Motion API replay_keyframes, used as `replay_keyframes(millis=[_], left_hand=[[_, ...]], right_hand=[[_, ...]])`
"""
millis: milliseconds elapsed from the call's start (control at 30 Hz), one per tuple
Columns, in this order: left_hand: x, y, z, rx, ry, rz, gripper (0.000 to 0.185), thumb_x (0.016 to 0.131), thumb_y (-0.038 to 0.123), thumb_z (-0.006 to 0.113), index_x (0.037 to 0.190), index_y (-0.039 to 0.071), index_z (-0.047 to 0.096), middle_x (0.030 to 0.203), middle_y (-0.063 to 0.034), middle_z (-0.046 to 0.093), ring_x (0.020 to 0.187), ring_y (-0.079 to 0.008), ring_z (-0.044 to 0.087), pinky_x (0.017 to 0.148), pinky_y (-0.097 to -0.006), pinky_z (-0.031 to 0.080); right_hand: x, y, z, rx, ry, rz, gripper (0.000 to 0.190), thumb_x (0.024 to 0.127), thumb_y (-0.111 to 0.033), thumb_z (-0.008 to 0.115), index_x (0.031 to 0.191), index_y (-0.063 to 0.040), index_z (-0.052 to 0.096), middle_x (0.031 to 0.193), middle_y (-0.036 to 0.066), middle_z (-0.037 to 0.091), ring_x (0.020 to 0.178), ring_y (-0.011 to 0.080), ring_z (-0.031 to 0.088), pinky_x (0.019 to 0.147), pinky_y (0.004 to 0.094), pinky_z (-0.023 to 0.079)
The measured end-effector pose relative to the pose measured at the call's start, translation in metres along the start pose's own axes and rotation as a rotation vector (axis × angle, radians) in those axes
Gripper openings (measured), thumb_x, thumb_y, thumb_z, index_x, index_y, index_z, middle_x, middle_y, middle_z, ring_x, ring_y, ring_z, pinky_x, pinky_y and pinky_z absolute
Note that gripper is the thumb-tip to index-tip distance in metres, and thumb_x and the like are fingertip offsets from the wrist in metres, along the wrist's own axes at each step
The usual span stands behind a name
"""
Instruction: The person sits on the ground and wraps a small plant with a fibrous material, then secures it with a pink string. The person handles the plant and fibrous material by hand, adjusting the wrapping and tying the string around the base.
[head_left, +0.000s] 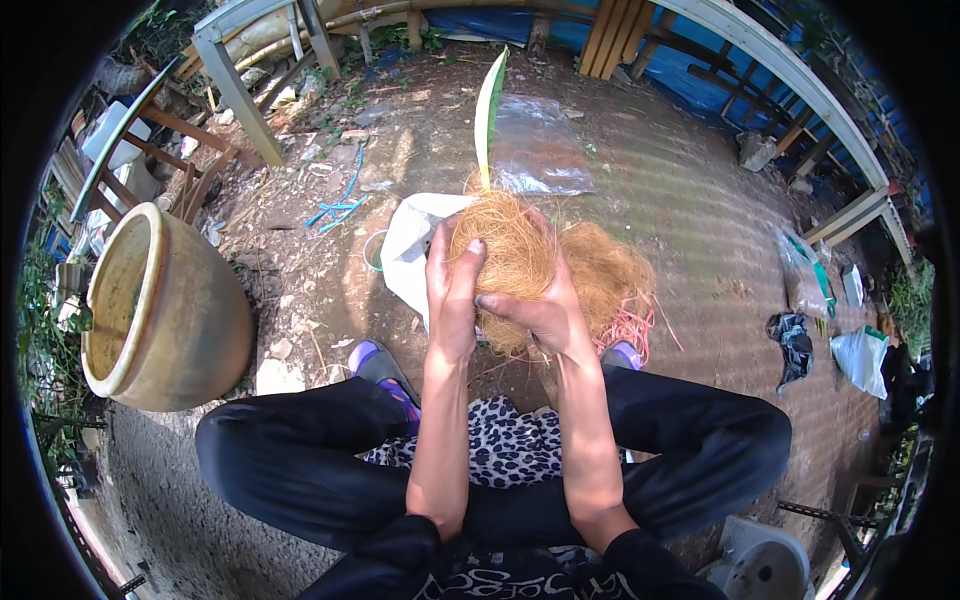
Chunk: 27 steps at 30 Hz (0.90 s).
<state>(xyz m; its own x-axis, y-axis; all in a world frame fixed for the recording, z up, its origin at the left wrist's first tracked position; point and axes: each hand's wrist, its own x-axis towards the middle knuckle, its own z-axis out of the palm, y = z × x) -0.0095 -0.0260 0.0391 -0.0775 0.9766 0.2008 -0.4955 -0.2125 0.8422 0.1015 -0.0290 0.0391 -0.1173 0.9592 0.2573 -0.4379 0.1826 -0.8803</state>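
Between my two hands is a ball of brown coconut fibre (506, 244), held above the ground between my feet. A long green leaf with a pale yellow edge (489, 112) rises from its far end. My left hand (454, 281) presses the ball's left side, thumb on top. Around the right side wraps my right hand (551, 304), its thumb lying across the near part; its fingers are mostly hidden. Behind the ball lies a white sack (405, 251), partly covered. A loose heap of the same fibre (611, 274) rests on the ground just right of my hands.
Pink plastic twine (626, 326) lies by my right foot. Blue twine (337, 210) and a clear plastic sheet (540, 146) are on the soil ahead. A large clay pot (187, 315) leans at left. Plastic bags (859, 360) sit at right, a white basin (761, 562) behind.
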Motion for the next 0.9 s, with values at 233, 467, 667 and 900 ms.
replay_keyframes(millis=[233,467,667,900], left_hand=[[0.009,-0.004,-0.029,0.305,0.013,0.09,0.072,0.097,0.056,0.039,0.141,-0.001,0.038,0.144,-0.0166,0.039,0.137,-0.0269,0.033,0.113,-0.0423,0.024],[-0.005,0.062,-0.087,0.718,-0.351,-0.279,0.068,0.081,0.026,0.077,0.133,-0.004,0.045,0.126,-0.0204,0.056,0.109,-0.027,0.061,0.091,-0.0387,0.051],[-0.009,0.008,-0.03,0.907,-0.728,-0.366,0.108,0.064,0.051,0.084,0.138,-0.009,0.034,0.125,-0.0262,0.057,0.121,-0.0381,0.054,0.103,-0.0382,0.042],[-0.021,-0.043,0.034,-0.009,-0.036,-0.226,0.094,0.078,0.032,0.08,0.145,-0.001,0.022,0.138,-0.0201,0.044,0.129,-0.0276,0.043,0.108,-0.0372,0.035]], right_hand=[[-0.001,0.004,-0.006,0.214,0.189,0.021,0.072,0.073,-0.006,0.079,0.135,-0.001,0.043,0.121,0.012,0.059,0.111,0.0212,0.059,0.095,0.0357,0.05],[0.008,0.005,-0.025,0.183,0.454,-0.134,0.062,0.079,-0.004,0.076,0.133,0.0,0.045,0.114,0.011,0.061,0.102,0.0192,0.062,0.09,0.0338,0.053],[0.012,0.022,-0.013,-0.01,0.671,-0.278,0.075,0.08,-0.005,0.076,0.141,0.001,0.032,0.125,0.014,0.052,0.112,0.0206,0.055,0.096,0.0341,0.047],[0.001,0.044,-0.003,-0.064,0.739,-0.242,0.082,0.082,-0.008,0.075,0.146,-0.003,0.023,0.135,0.017,0.041,0.123,0.0248,0.045,0.104,0.0372,0.04]])
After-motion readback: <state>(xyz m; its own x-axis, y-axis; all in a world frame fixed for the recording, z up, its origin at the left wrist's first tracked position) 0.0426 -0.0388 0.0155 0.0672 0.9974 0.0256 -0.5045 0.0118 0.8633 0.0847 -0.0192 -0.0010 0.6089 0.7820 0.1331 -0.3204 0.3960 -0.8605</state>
